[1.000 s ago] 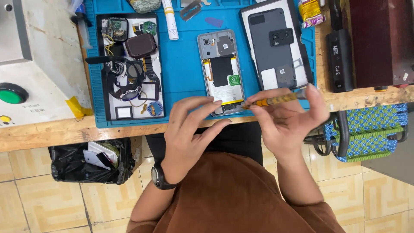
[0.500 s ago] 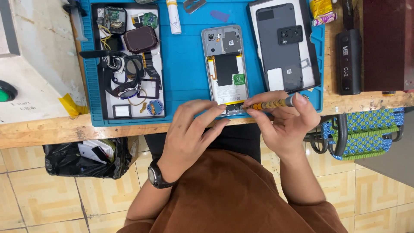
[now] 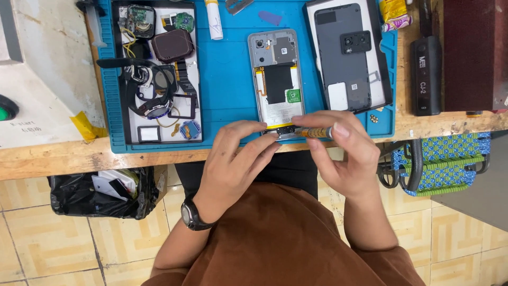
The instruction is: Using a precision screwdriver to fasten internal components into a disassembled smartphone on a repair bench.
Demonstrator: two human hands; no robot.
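the opened phone (image 3: 277,79) lay on the blue mat (image 3: 227,79), its lower end under the left hand (image 3: 238,159), fingers pressing it. the right hand (image 3: 344,153) pinched a thin screwdriver (image 3: 313,132). light, fragile; best steadied by its edges

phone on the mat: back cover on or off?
Off. The phone lies opened, battery and board exposed; its dark back cover lies apart, to the side on the blue mat.
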